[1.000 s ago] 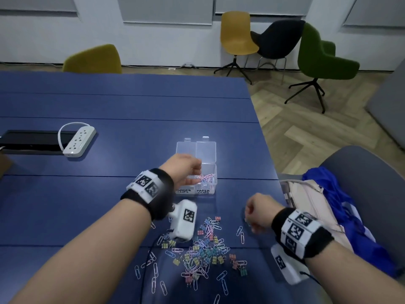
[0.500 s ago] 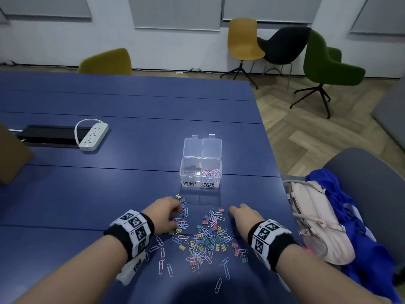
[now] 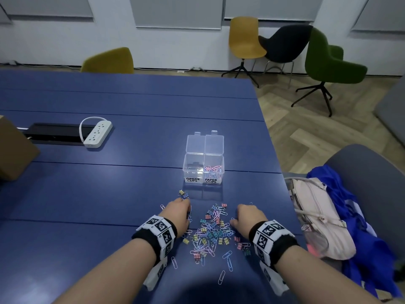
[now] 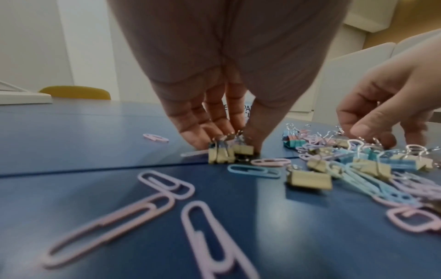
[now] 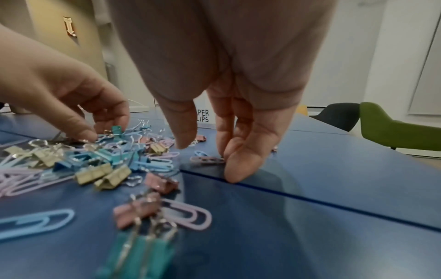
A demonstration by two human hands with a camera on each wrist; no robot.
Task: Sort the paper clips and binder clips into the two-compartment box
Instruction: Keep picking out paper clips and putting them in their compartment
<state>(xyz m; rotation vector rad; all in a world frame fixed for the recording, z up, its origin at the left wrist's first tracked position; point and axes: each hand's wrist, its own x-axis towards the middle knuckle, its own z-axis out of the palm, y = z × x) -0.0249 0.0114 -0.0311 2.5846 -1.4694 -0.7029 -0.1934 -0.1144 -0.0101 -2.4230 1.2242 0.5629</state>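
Observation:
A clear two-compartment box (image 3: 223, 170) stands open on the blue table, labelled BINDER CLIPS on the left and PAPER CLIPS on the right. Pink and blue paper clips (image 3: 212, 169) lie in the right compartment. In front of it spreads a mixed pile of pastel paper clips and binder clips (image 3: 210, 231). My left hand (image 3: 186, 204) is at the pile's left edge; its thumb and fingers pinch small yellow binder clips (image 4: 227, 152) standing on the table. My right hand (image 3: 237, 217) points down at the pile's right edge, fingers straight, fingertips (image 5: 235, 169) on the table beside a pink paper clip (image 5: 207, 160).
A white power strip (image 3: 97, 133) and a black cable tray (image 3: 54, 133) lie far left, with a brown box (image 3: 13, 150) at the left edge. The table's right edge runs close to the pile; a pink bag (image 3: 317, 218) and blue cloth sit on the chair beyond.
My left hand has come back from the box down to the pile and closed on the yellow binder clips. My right hand uncurled and dropped its fingertips to the table.

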